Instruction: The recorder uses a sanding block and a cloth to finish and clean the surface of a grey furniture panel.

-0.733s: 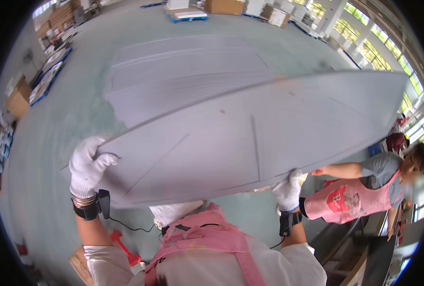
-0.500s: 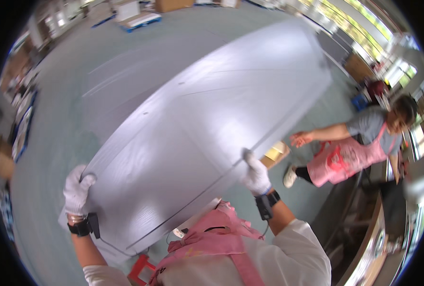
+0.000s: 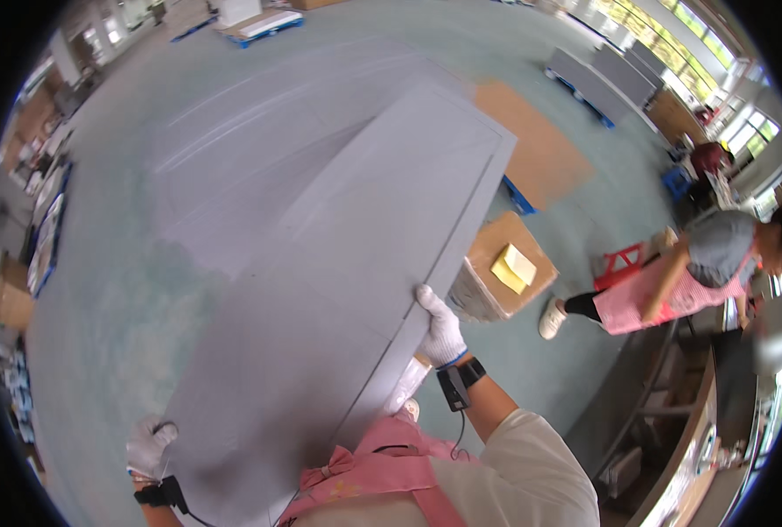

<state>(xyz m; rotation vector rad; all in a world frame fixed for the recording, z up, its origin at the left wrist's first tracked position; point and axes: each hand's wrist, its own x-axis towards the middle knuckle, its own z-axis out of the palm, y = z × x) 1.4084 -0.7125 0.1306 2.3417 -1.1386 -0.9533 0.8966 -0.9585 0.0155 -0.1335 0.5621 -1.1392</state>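
Note:
A large flat grey panel (image 3: 338,255) stretches from my body toward the far side, with a thin dark line running along its right edge. My right hand (image 3: 442,329), in a white knit glove, closes on that right edge about midway along. At the near left corner, my left hand (image 3: 151,443), gloved the same way, grips the left edge with its thumb on top. The panel's far part overlaps a broad grey sheet surface (image 3: 259,132); whether the two touch, I cannot tell.
Right of the panel stands a cardboard box (image 3: 510,263) with yellow paper (image 3: 516,268) on top. A co-worker in a pink apron (image 3: 646,294) is near a red stool (image 3: 619,262) and a workbench (image 3: 672,448). Brown board (image 3: 532,145) and grey panels on a pallet (image 3: 593,83) lie beyond.
The panel has dropped lower and its far end has swung left, uncovering the box and brown board. My left hand has moved down; my right moved slightly left. The co-worker's outstretched arm has withdrawn.

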